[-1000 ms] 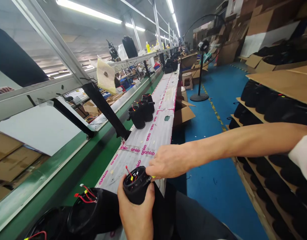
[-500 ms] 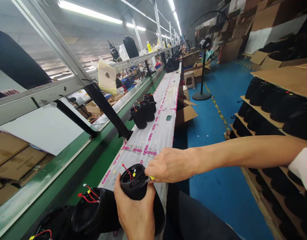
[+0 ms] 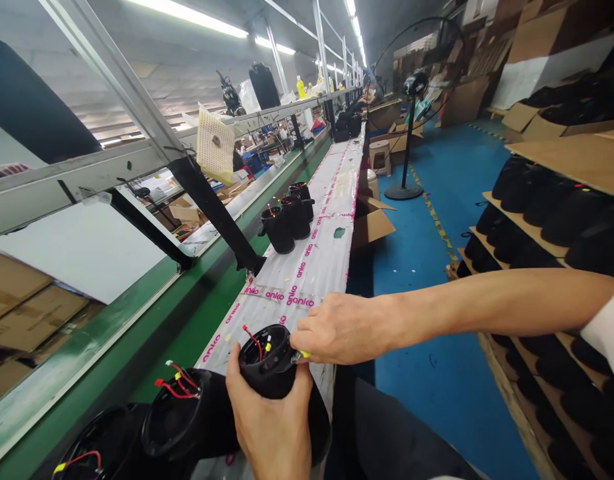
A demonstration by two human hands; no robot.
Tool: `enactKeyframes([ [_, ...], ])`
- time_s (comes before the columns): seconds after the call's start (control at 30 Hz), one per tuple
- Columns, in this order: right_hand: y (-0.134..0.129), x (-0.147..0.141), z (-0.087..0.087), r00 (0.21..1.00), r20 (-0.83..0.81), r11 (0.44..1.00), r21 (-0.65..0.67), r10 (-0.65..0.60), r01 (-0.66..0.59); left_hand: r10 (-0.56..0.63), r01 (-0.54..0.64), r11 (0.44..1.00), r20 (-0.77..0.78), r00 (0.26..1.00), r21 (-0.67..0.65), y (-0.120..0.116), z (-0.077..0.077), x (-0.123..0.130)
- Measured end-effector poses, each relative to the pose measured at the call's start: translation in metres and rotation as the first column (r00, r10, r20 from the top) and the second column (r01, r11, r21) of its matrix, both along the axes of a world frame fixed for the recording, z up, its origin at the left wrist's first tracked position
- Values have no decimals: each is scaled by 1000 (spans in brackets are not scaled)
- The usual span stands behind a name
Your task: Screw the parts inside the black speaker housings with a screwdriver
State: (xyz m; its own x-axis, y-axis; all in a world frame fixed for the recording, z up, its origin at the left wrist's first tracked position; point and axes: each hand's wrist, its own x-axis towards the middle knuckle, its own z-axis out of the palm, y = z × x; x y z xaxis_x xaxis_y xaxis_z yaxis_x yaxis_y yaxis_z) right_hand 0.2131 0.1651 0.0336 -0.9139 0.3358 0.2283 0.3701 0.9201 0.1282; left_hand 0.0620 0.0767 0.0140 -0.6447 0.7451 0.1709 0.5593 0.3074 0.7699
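A black cylindrical housing (image 3: 267, 380) stands on the wrapped bench, its open top showing red wires with a red and a yellow connector. My left hand (image 3: 274, 427) is wrapped round its near side, thumb and fingers on opposite sides. At the rim's right edge, my right hand (image 3: 331, 330) is closed on a small yellow-handled tool (image 3: 303, 354), most of which the fingers hide. The tool's metal end touches the rim. Two more black housings, one nearer (image 3: 187, 420) with red wires and another (image 3: 104, 443) at the bottom left, sit beside it.
Several black housings (image 3: 279, 230) stand farther along the bench (image 3: 331, 260). A green conveyor strip (image 3: 207, 313) and metal frame posts run along the left. Black goods on cardboard layers (image 3: 527, 233) are stacked at right, beyond the blue floor and a stand fan (image 3: 405, 193).
The camera view has shifted slightly. Both hands keep nearly the same place on the housing and the tool; nothing else has visibly moved.
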Motion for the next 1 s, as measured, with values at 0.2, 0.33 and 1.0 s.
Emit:
enactKeyframes([
  [0.2, 7, -3, 2, 999, 12, 997, -69, 38, -38, -12, 12, 1000, 6, 1000, 25, 1, -3, -4],
  [0.33, 7, -2, 1, 999, 4, 998, -59, 37, -37, -18, 18, 999, 0, 1000, 29, 2, -7, -7],
  [1.0, -6, -6, 14, 998, 57, 1000, 11, 10, -10, 35, -32, 997, -54, 998, 64, 3, -14, -9],
])
